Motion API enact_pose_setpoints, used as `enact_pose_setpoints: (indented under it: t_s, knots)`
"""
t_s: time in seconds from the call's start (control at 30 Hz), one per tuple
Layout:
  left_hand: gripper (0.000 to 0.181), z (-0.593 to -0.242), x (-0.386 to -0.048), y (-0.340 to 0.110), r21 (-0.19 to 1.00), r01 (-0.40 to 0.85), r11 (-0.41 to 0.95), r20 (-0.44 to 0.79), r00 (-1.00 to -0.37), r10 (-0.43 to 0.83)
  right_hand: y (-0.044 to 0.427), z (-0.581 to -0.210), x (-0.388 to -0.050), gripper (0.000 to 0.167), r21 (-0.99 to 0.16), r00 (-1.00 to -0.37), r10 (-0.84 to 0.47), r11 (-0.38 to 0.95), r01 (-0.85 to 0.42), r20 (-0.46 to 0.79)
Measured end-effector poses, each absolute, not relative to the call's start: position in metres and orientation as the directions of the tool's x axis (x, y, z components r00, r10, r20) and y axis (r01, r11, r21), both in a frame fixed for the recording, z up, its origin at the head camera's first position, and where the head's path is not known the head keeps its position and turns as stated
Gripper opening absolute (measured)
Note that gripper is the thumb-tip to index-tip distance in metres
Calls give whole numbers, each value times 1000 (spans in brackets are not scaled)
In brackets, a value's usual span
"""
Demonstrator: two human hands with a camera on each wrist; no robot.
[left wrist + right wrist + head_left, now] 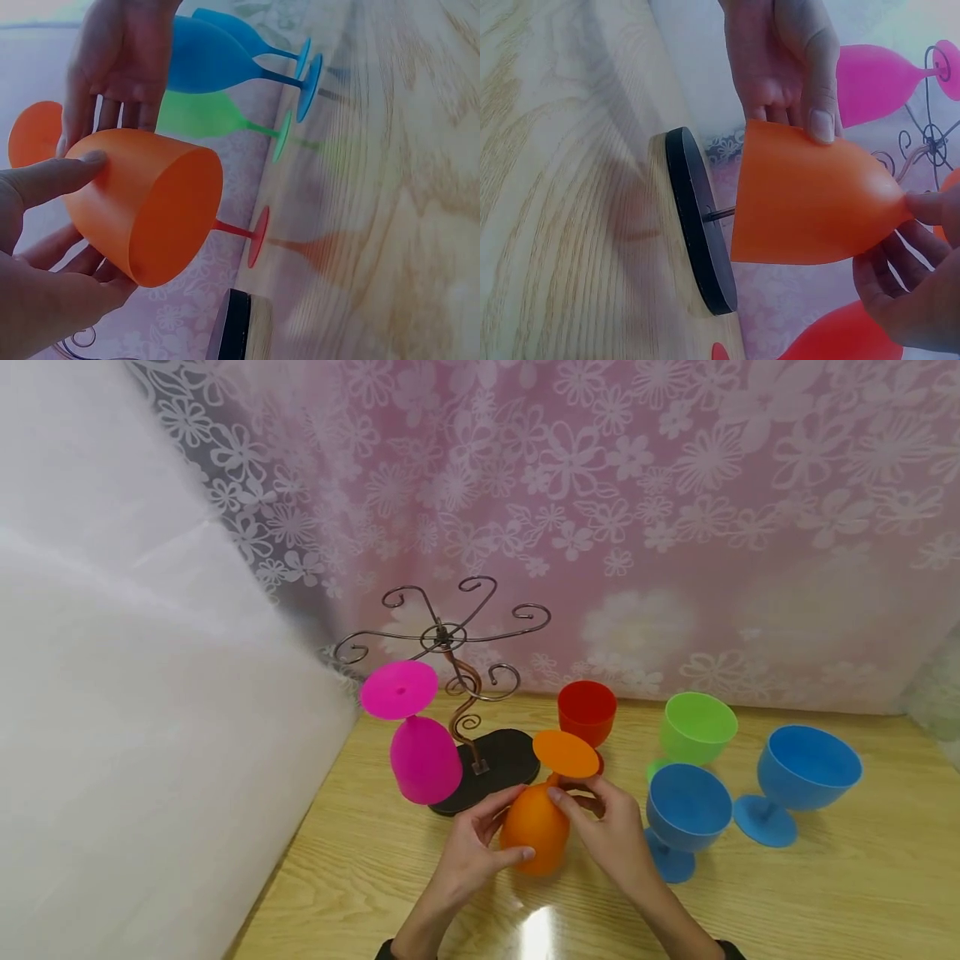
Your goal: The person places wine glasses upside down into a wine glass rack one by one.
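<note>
An orange goblet [536, 831] is held upside down above the table, its round foot uppermost. My left hand [468, 852] grips its bowl from the side, thumb on the near face and fingers behind. By the stem, my right hand [611, 827] pinches the goblet between thumb and fingers. Behind it stands a metal rack [444, 637] with curled wire arms on a black oval base [513, 752]. A pink goblet [425, 762] hangs upside down from one of the arms at the left. In the right wrist view the orange bowl [810, 202] hides part of the rack's post.
Upright on the wooden table [337, 877] to the right stand a red goblet [587, 714], a green goblet [697, 729], a blue goblet [688, 807] and another blue goblet [806, 768]. A flowered curtain [637, 527] hangs behind; a white sheet [135, 693] borders the left.
</note>
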State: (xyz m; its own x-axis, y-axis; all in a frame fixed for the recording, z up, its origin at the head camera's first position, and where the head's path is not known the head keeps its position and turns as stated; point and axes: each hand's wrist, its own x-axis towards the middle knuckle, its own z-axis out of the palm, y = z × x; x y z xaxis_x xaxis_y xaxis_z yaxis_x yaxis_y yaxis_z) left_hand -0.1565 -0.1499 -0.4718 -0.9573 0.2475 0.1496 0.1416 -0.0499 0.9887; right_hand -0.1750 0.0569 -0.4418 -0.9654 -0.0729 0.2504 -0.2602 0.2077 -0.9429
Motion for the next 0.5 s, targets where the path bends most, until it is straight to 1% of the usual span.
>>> enact_pose_setpoints:
  t_s: [0.3, 0.43, 0.5]
  knots:
    - [68, -471, -158, -151, 985, 169, -23, 169, -950, 264, 57, -439, -176, 31, -956, -977, -79, 200, -212, 200]
    - [66, -473, -158, -153, 979, 202, -15, 199, -943, 268, 56, -437, -177, 30, -955, -973, -90, 190, -227, 214]
    - [65, -476, -160, -155, 974, 225, -35, 225, -932, 285, 57, -436, -178, 30, -953, -970, -95, 188, -237, 222]
